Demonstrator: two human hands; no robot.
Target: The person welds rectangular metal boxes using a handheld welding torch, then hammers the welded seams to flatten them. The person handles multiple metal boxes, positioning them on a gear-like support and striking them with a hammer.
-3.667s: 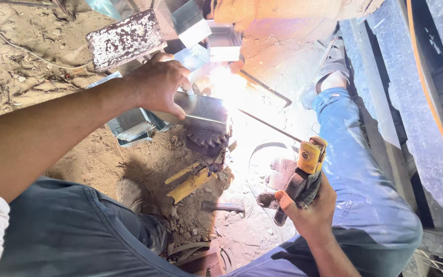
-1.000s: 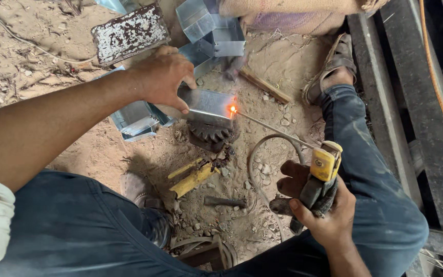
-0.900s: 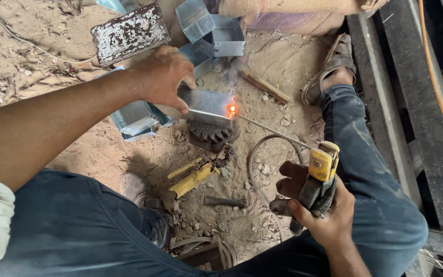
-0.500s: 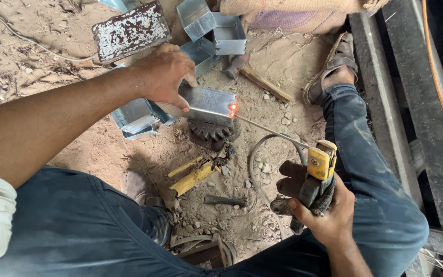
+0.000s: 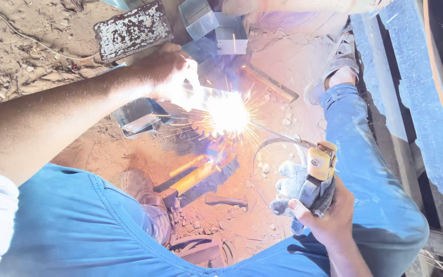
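Right hand (image 5: 329,215): gripping a yellow electrode holder (image 5: 316,172) with a grey cloth (image 5: 289,183), its rod (image 5: 278,134) reaching into the welding arc (image 5: 227,114). Left hand (image 5: 166,69): pressing on the metal box piece (image 5: 207,95) on sandy ground (image 5: 37,56); grip glare-hidden, cannot tell.

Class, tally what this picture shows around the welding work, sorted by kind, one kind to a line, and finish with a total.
Hands: 2 (left hand, right hand)
Yellow electrode holder: 1
Grey glove: 1
Shiny sheet-metal boxes: 3 ()
Rusty speckled plate: 1
Sandal: 1
Total: 9
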